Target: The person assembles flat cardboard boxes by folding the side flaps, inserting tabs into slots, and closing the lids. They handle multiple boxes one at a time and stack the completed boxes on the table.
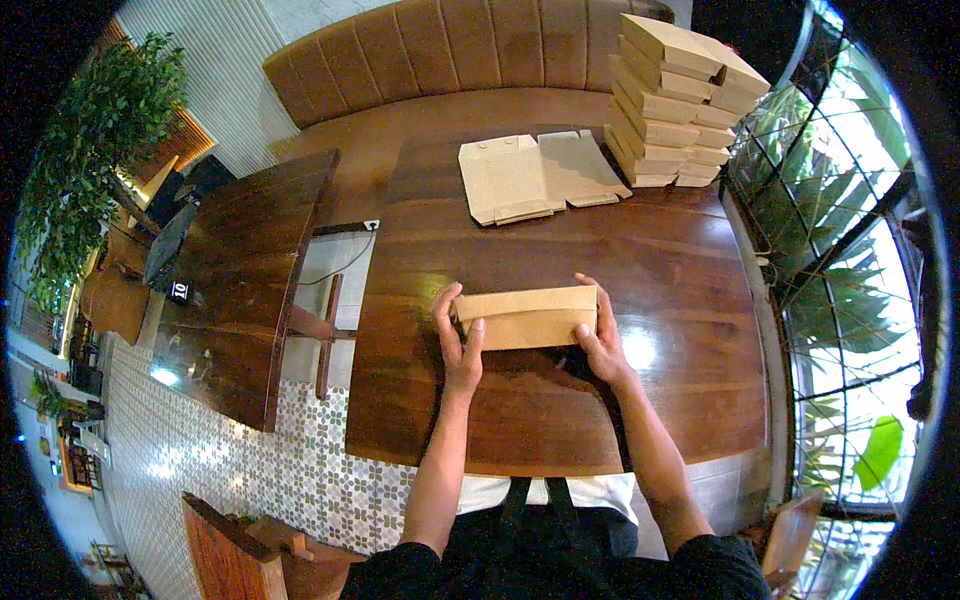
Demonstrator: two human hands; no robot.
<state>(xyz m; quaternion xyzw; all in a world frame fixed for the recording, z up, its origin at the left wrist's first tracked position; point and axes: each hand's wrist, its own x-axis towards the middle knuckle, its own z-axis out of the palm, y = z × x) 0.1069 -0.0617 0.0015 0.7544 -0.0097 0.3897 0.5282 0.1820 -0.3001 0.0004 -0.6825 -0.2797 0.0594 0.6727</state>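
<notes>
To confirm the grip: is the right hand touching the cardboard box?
Touching: in the head view, the right hand grips the cardboard box at its right end, thumb on the near face.

Box (pixel 528 328) far side hidden; wood chair (pixel 228 555), btm L, cut off.

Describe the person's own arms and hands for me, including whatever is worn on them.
The left hand and right hand are ungloved, with no rings or watch visible. Both forearms are uncovered, slim and tapering toward the wrists. Plain black sleeves cover the upper arms.
</notes>
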